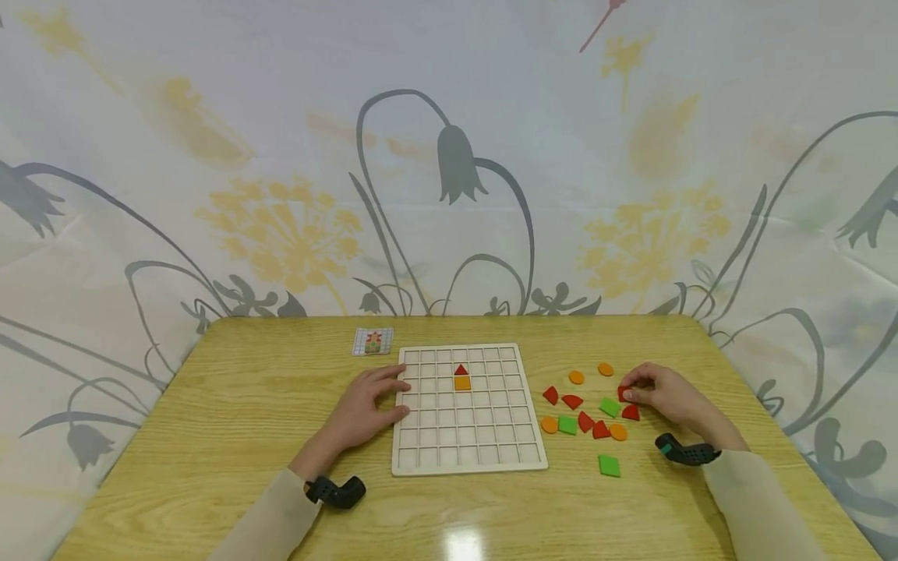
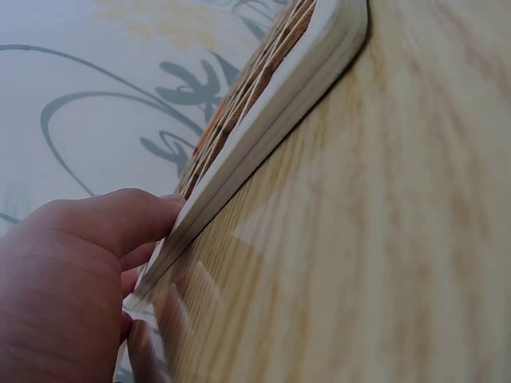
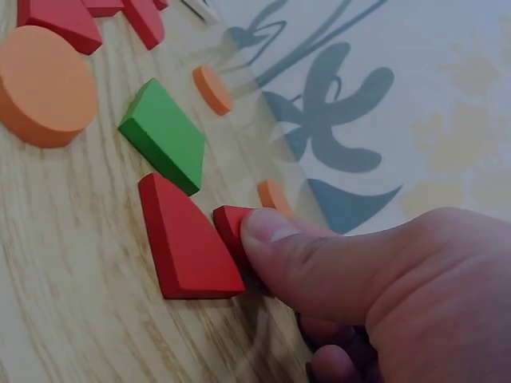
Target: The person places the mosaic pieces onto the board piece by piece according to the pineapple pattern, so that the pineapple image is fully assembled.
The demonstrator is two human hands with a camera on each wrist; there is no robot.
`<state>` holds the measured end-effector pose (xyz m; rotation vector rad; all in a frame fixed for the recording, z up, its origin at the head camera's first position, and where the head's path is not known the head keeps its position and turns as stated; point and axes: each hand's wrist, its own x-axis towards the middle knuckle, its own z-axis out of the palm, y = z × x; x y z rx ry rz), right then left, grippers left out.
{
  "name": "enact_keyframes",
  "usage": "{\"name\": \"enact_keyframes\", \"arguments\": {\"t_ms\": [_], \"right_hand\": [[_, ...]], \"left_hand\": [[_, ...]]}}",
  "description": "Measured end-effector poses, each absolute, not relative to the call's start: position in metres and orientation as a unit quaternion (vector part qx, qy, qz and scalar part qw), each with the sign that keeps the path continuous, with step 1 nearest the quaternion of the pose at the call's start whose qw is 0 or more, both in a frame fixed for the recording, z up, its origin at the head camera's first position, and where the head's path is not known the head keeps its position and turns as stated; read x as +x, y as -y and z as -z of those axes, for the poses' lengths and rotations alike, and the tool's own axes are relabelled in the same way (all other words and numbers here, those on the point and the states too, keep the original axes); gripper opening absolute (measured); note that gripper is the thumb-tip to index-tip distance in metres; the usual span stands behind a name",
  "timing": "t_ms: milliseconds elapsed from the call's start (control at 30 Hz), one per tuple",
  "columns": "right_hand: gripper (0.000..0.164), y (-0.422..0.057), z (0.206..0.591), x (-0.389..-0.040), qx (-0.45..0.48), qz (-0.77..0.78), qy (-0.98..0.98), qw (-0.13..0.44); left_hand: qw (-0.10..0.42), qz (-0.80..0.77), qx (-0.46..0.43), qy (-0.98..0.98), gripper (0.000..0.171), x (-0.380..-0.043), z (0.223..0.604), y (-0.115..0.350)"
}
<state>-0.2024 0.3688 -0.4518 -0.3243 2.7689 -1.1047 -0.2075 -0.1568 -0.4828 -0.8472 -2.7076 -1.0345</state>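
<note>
A white grid board (image 1: 429, 460) lies on the table, bearing a red triangle (image 1: 461, 370) directly above an orange square (image 1: 463, 382). My left hand (image 1: 365, 403) rests at the board's left edge, fingertips on the rim; in the left wrist view the thumb (image 2: 136, 217) touches that edge. Among the loose pieces on the right, my right hand (image 1: 662, 396) pinches a small red piece (image 3: 228, 227) between thumb and fingers, its full outline partly hidden by the thumb. Close beside it lies a red quarter-circle (image 3: 188, 243), with a green square (image 3: 165, 136) just beyond.
Several red quarter-circles (image 1: 572, 401), orange discs (image 1: 549, 425) and green squares (image 1: 609, 466) lie scattered right of the board. A small printed card (image 1: 372, 341) with a pattern on a grid lies behind the board's left corner. A patterned cloth wall borders the table (image 1: 210, 436).
</note>
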Motion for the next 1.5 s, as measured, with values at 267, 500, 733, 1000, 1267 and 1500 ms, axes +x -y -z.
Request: {"name": "enact_keyframes", "arguments": {"t_ms": [267, 500, 733, 1000, 1267, 1500], "right_hand": [[0.012, -0.37, 0.454, -0.203, -0.101, 0.375, -0.92, 0.055], [0.021, -0.37, 0.446, -0.204, -0.104, 0.34, -0.935, 0.007], [0.01, -0.346, 0.438, -0.208, -0.102, 0.335, -0.936, -0.035], [0.021, -0.302, 0.443, -0.215, -0.148, 0.379, -0.913, -0.02], [0.013, -0.251, 0.454, -0.222, -0.157, 0.454, -0.877, -0.001], [0.013, -0.212, 0.459, -0.23, -0.182, 0.466, -0.866, 0.01]], "left_hand": [[0.061, 0.342, -0.284, 0.894, 0.034, -0.207, 0.483, 0.157], [0.064, 0.344, -0.289, 0.891, 0.034, -0.206, 0.481, 0.156], [0.065, 0.34, -0.291, 0.892, 0.034, -0.207, 0.481, 0.156], [0.06, 0.34, -0.285, 0.894, 0.034, -0.207, 0.483, 0.157], [0.06, 0.339, -0.284, 0.895, 0.034, -0.206, 0.482, 0.156], [0.063, 0.339, -0.286, 0.894, 0.034, -0.206, 0.481, 0.156]]}}
